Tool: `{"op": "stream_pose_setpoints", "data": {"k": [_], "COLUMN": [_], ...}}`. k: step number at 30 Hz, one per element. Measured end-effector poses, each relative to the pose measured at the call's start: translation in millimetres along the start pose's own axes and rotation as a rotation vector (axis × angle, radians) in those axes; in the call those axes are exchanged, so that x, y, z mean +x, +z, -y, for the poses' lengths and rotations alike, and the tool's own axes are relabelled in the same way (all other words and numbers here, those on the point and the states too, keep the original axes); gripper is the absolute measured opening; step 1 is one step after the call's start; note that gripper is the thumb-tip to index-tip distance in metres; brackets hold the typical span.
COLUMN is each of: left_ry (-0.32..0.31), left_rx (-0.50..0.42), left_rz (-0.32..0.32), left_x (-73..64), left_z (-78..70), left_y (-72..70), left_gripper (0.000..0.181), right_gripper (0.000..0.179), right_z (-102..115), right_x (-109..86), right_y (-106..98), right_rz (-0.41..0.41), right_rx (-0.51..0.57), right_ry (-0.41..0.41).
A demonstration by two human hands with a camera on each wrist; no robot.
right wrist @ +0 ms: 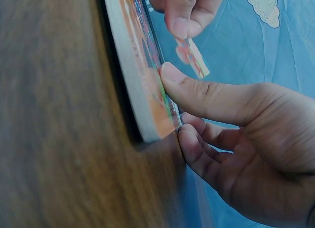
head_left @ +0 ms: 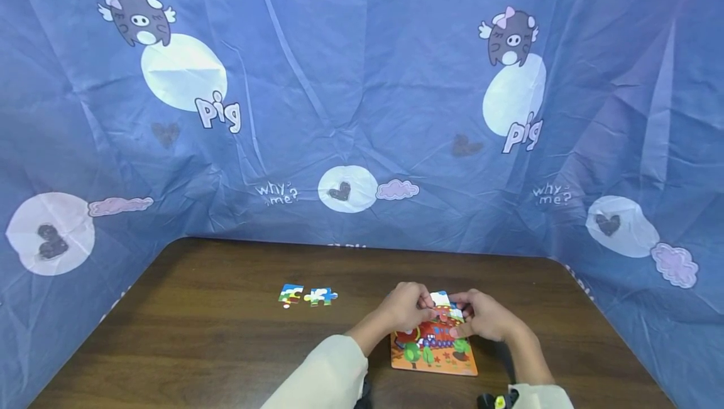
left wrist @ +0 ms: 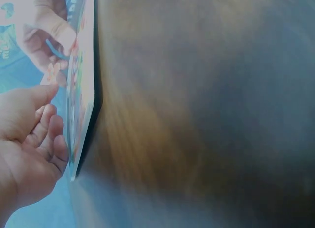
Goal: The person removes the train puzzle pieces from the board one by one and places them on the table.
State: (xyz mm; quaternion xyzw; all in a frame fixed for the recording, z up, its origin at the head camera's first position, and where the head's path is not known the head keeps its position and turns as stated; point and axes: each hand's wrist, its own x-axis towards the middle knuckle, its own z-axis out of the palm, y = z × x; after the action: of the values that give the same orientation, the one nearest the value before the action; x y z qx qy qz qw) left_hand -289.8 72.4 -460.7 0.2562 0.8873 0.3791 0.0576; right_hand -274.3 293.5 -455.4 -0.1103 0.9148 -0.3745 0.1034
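Observation:
A jigsaw puzzle point(head_left: 434, 364) in a flat board tray lies on the table, showing a red train, green trees and an orange ground. Over its upper part, my left hand point(head_left: 404, 306) pinches a small puzzle piece point(right wrist: 193, 58) between thumb and fingertips, tilted up off the board in the right wrist view. My right hand point(head_left: 491, 317) holds the puzzle's right side, its thumb point(right wrist: 206, 96) on the picture face and its curled fingers at the edge. The fingers partly hide the upper part of the picture.
Two loose puzzle pieces, one on the left point(head_left: 291, 293) and one beside it point(head_left: 321, 296), lie on the brown wooden table point(head_left: 226, 346) to the left of the board. A blue cloth point(head_left: 362, 114) printed with pigs hangs behind the table and along its sides.

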Motion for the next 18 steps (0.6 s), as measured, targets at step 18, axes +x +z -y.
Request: {"op": "stream_pose_setpoints", "data": {"k": [18], "left_ry": [0.087], "left_rx": [0.062], "left_rz": [-0.009], "left_x": [-19.7], "left_z": [23.7], "left_y": [-39.4], "left_gripper": [0.015], "right_gripper": [0.069], "right_z": [0], "right_x": [-0.3], "right_y": [2], "right_rz": [-0.007], "right_rx": [0.009], "right_ry": [0.008]}}
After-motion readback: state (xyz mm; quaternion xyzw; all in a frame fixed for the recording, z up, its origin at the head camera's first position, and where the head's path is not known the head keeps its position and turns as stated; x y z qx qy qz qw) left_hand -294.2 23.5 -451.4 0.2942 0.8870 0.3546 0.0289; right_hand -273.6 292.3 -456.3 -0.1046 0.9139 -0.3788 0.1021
